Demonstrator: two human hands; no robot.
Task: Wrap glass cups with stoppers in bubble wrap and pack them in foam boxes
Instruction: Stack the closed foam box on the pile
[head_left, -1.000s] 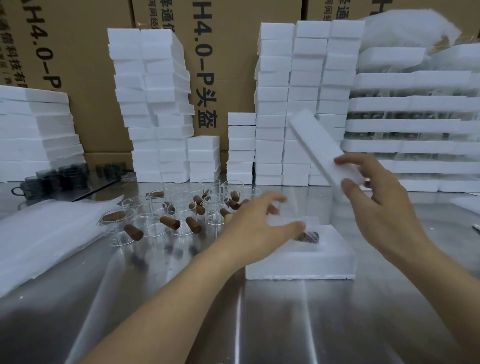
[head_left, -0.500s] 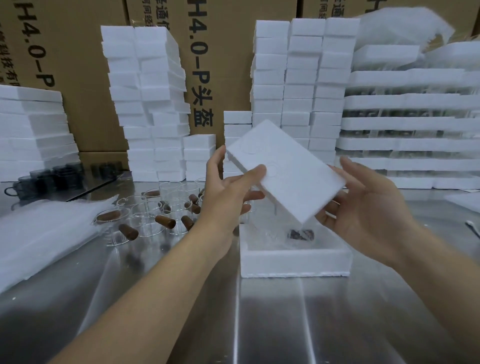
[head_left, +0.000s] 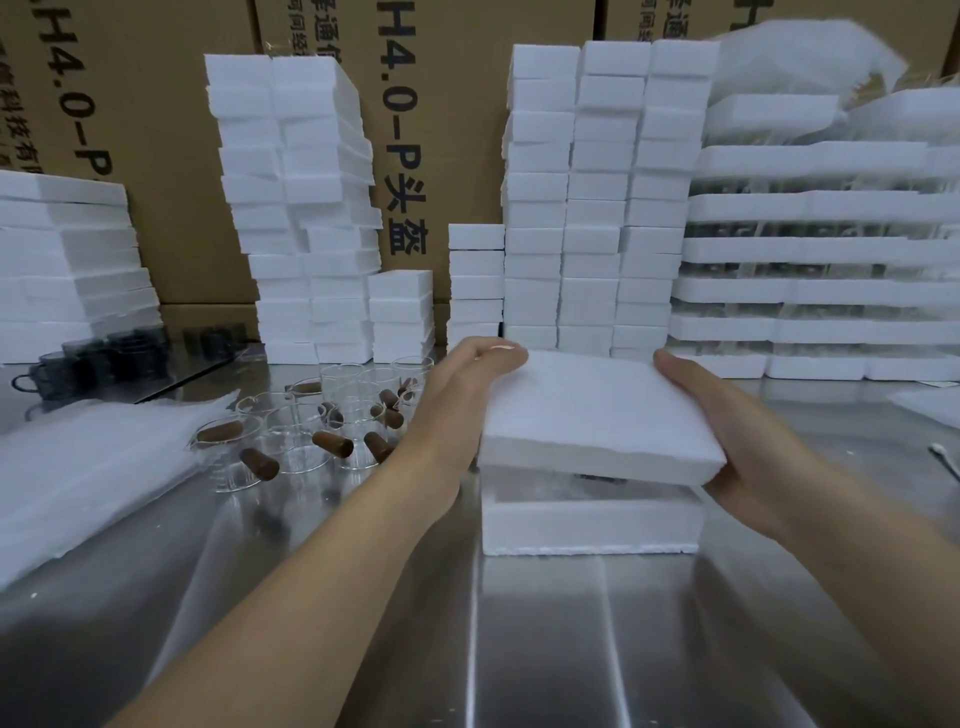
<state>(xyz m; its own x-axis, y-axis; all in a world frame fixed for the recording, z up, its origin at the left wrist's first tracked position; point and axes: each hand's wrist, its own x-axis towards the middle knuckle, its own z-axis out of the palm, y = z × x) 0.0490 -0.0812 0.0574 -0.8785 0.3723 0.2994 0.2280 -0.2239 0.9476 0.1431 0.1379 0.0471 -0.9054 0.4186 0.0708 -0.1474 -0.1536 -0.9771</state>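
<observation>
Both hands hold one foam lid (head_left: 597, 410) at centre frame. The left hand (head_left: 467, 384) grips the lid's left edge: the thumb lies on top at the far left corner and the fingers are hidden beneath. The right hand (head_left: 727, 431) grips the right edge: the thumb runs along the top surface and the palm cups the near right corner; its fingers are also hidden under the lid. Neither hand is spread; each pinches the lid between thumb and fingers.

The lid sits just above the foam box (head_left: 587, 525), tilted, with a gap at the near edge. The contents seen through the gap are too blurred to identify. The box rests on the steel bench (head_left: 519, 649), just below centre.

Left of the left forearm stands a cluster of glass cups (head_left: 311, 415), with brown stoppers (head_left: 332, 442) lying in and among them. Bubble wrap sheets (head_left: 78, 467) lie at the left edge of the frame. Foam stacks (head_left: 587, 197) line the back of the bench, in front of cardboard cartons (head_left: 441, 130).
</observation>
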